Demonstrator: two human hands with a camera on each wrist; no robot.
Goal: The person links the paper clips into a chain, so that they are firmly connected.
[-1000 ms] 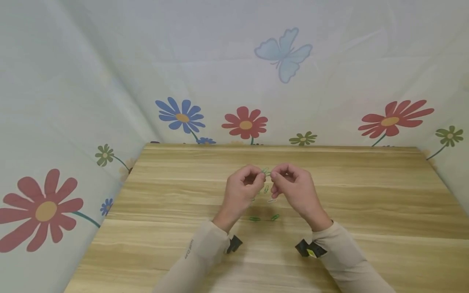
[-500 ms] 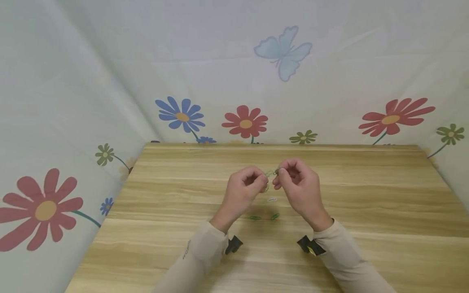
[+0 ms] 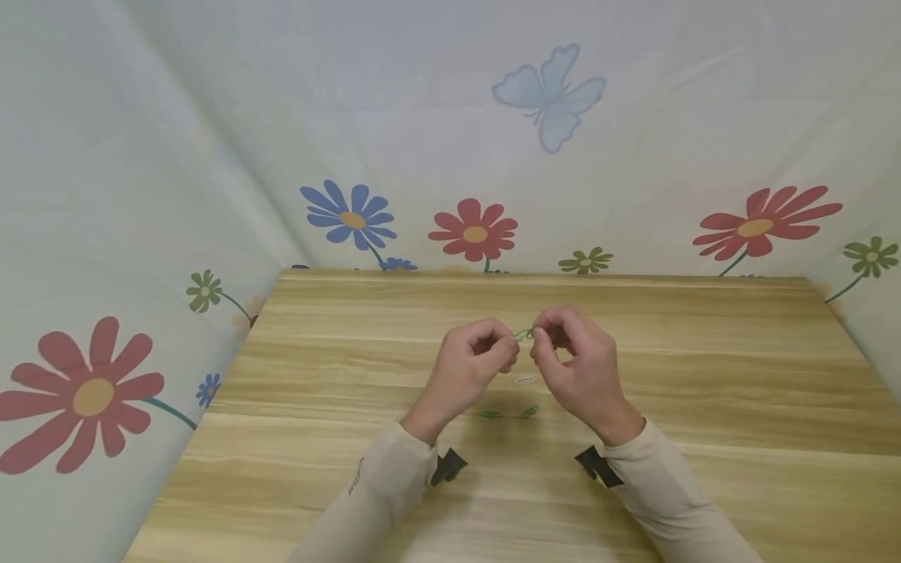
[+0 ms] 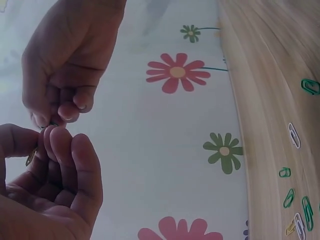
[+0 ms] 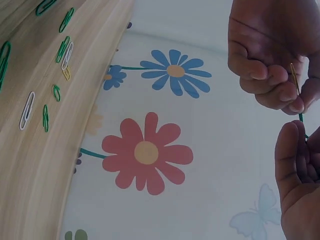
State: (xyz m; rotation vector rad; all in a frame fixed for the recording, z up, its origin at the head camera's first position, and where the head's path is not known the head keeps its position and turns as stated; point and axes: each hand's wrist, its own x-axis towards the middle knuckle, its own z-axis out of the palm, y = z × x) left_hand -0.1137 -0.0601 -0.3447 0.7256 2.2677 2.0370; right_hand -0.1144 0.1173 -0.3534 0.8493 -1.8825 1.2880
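In the head view my left hand (image 3: 473, 356) and right hand (image 3: 579, 363) are raised over the table, fingertips close together. A light green paper clip (image 3: 521, 335) spans the small gap between them. The left thumb and fingers pinch it, and a gold paper clip (image 5: 294, 77) sticks out from the same pinch in the right wrist view. My right thumb and forefinger pinch a green paper clip (image 4: 53, 123), mostly covered by fingertips. Whether the green clips are linked is too small to tell.
On the wooden table (image 3: 317, 391) below the hands lie several loose paper clips: green ones (image 3: 490, 414), white ones (image 3: 524, 380) and a gold one (image 5: 66, 72). A flower-printed cloth (image 3: 394, 117) stands behind the table and along its left side.
My right hand has drawn slightly right from the left one, widening the gap between the fingertips, so more green clip shows. The left hand has shifted a little right, still pinching.
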